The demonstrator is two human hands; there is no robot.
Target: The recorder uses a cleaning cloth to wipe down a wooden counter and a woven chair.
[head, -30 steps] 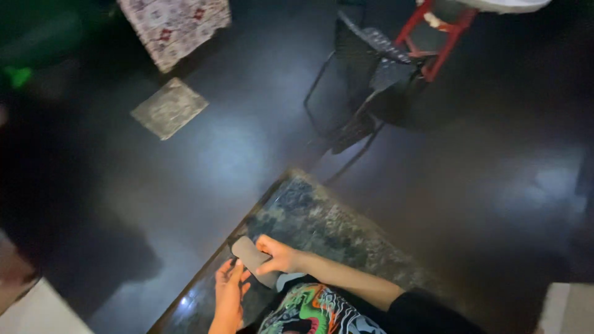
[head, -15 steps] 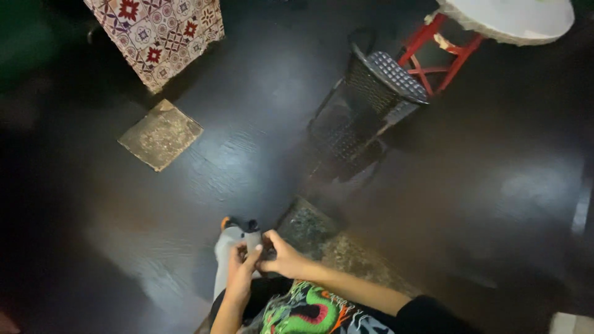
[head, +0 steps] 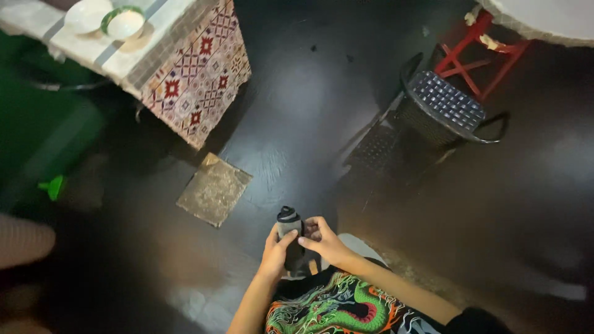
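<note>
Shirt: a black shirt (head: 337, 306) with a green and orange dragon print fills the near bottom edge, just under the forearms.
Left hand: the left hand (head: 276, 246) comes up from the near edge, its fingers curled around the left side of a dark bottle, thumb pressed on the front.
Right hand: the right hand (head: 325, 240) reaches in from the near right, fingers bent and closed on the right side of the same bottle, just below its cap.
Bottle: the dark bottle (head: 289, 238) stands roughly upright between the two hands, low in the middle of the view, its black cap pointing away; its lower part is hidden behind the hands.
Floor: a dark glossy floor (head: 297, 99) spreads beyond the hands, catching pale reflections.
Mat: a small brownish square mat (head: 214, 188) lies on the floor just left of and beyond the bottle.
Chair: a black woven chair (head: 442, 108) stands farther off to the right, with red legs of a stool (head: 461, 55) behind it.
Table: at the far left a table with a patterned red and white cloth (head: 195, 68) holds a white bowl (head: 86, 15) and a green-rimmed bowl (head: 124, 21) side by side.
Far right: the edge of a pale round tabletop (head: 544, 18) shows above the red legs.
</note>
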